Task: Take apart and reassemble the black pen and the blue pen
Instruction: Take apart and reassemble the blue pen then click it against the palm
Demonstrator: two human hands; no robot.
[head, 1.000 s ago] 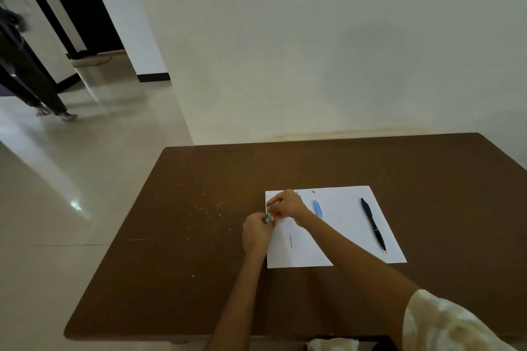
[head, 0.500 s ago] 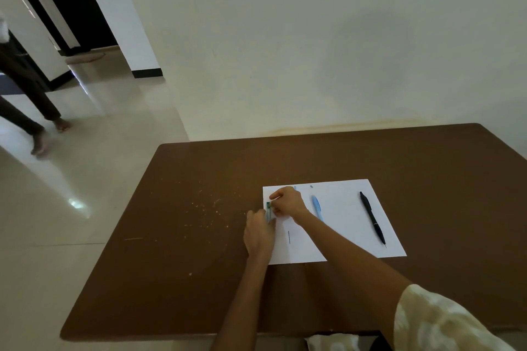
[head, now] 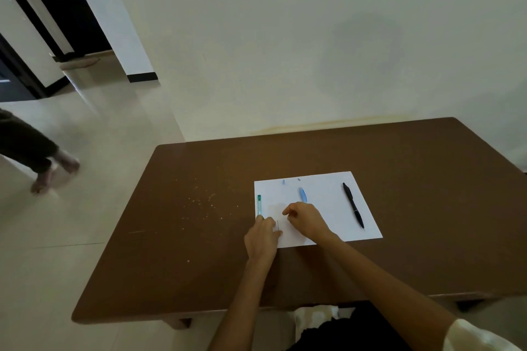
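A white sheet of paper (head: pixel 328 219) lies on the brown table (head: pixel 199 236). The whole black pen (head: pixel 353 205) rests on the sheet's right side. The blue pen is in pieces. Its teal-tipped clear barrel (head: pixel 259 204) lies along the sheet's left edge and a light blue part (head: pixel 303 194) lies mid-sheet. Two tiny parts (head: pixel 283 182) sit near the far edge. A thin refill (head: pixel 277 225) lies between my hands. My left hand (head: pixel 262 236) rests flat, a fingertip at the barrel's near end. My right hand (head: pixel 305 219) hovers over the sheet, fingers loosely curled, holding nothing that I can see.
Pale crumbs (head: pixel 199 202) are scattered on the table left of the sheet. A white wall stands behind the table. On the tiled floor at far left, another person's legs (head: pixel 37 157) are walking near a dark doorway (head: pixel 57 8).
Both hands held the barrel at the sheet's left edge; now it lies on the paper and both hands have drawn back. The person in the background has walked on.
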